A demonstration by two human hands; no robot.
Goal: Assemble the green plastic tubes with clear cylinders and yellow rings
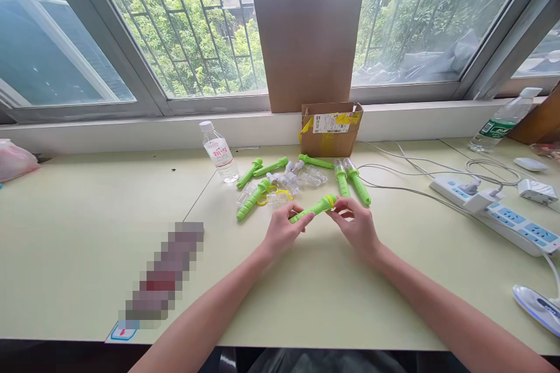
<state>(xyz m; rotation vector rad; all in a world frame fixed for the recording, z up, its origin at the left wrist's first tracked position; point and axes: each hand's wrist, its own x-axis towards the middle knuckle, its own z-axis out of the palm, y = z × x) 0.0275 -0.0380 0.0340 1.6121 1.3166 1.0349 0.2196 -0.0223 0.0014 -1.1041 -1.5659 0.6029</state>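
My left hand (283,226) is closed around the lower part of a green ribbed handle (315,208), tilted up to the right. A yellow ring (331,200) sits at its threaded end, where the fingertips of my right hand (356,222) are pinched together. Behind the hands lie more green handles (254,200), clear plastic caps (314,175), small white parts (289,166) and loose yellow rings (262,200). Two green handles with clear caps (358,182) lie side by side just beyond my right hand.
An open cardboard box (329,143) stands by the window wall. One water bottle (220,152) is left of the parts, another (499,120) at the far right. Cables run to a white power strip (503,215). A pixelated object (168,274) lies front left.
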